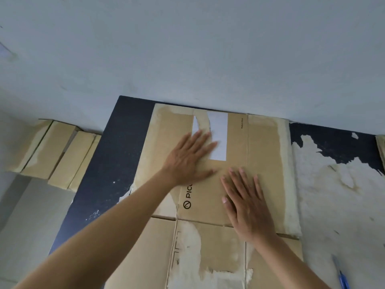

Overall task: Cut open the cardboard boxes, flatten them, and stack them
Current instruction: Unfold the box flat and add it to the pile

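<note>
Far L: a few cardboard boxes [52,151] lie side by side, just off the left edge of the dark surface [116,163]; soft focus, details unclear. Next, the left hand [187,159]: arm reaches fwd from bottom-left, palm down, fingers straight & spread on the flattened box [264,163], fingertips over a white label [219,138]. Grip wide, holding nothing; hand is motion-blurred. The flattened box lies mid-surface, far edge near the wall [187,49], near edge over a second flat sheet [150,257] that's cut off at the bottom. Printed logo partly hidden by the L forearm. The right hand [248,205] is just beside the left, palm flat on the same box, fingers straight; grip wide too. Bottom R: blue cutter [343,280], blurred, cut off by the frame.
</note>
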